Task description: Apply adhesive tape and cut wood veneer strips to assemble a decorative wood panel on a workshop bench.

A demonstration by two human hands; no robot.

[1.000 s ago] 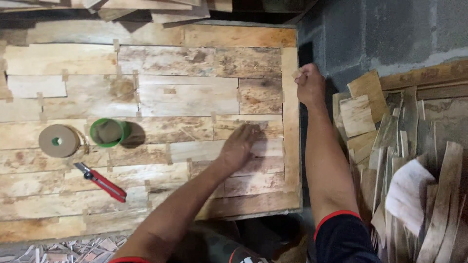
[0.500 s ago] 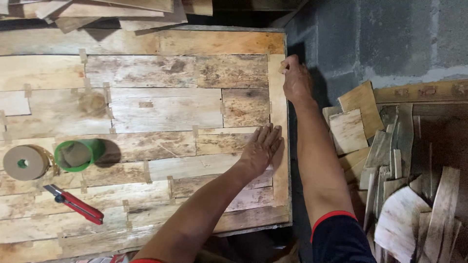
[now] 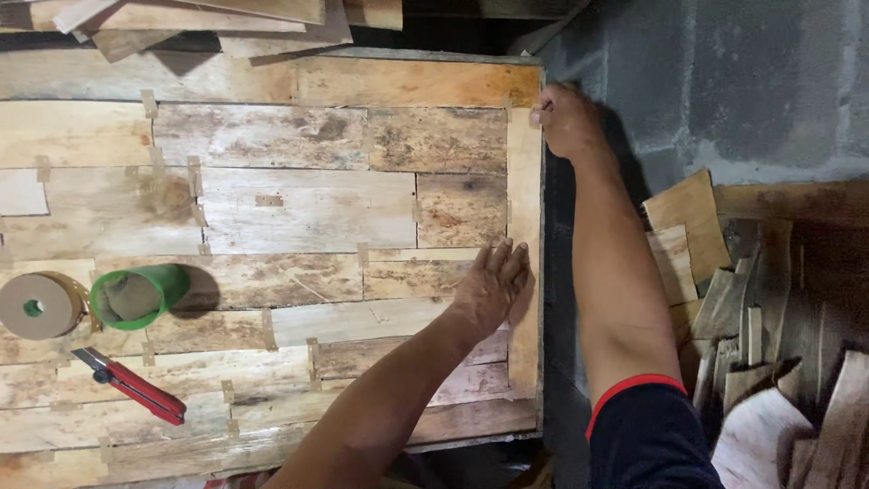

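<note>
A patchwork sheet of thin wood veneer pieces (image 3: 299, 208), joined with small bits of brown tape, covers the work table. My left hand (image 3: 493, 285) lies flat, palm down, on the sheet near its right edge, touching a narrow upright veneer strip (image 3: 523, 217). My right hand (image 3: 566, 118) is curled at the top right corner of the sheet, its fingers pinching the top end of that strip at the table's edge.
A roll of brown tape (image 3: 36, 306), a green cup lying on its side (image 3: 138, 295) and a red utility knife (image 3: 131, 387) lie at the left. Loose veneer scraps (image 3: 751, 308) are piled at the right by a grey block wall (image 3: 724, 81). More boards (image 3: 226, 23) overlap the table's far edge.
The view has shifted, so the sheet fills more of the frame. My left hand slid right to the sheet's edge. My right hand stayed at the top right corner.
</note>
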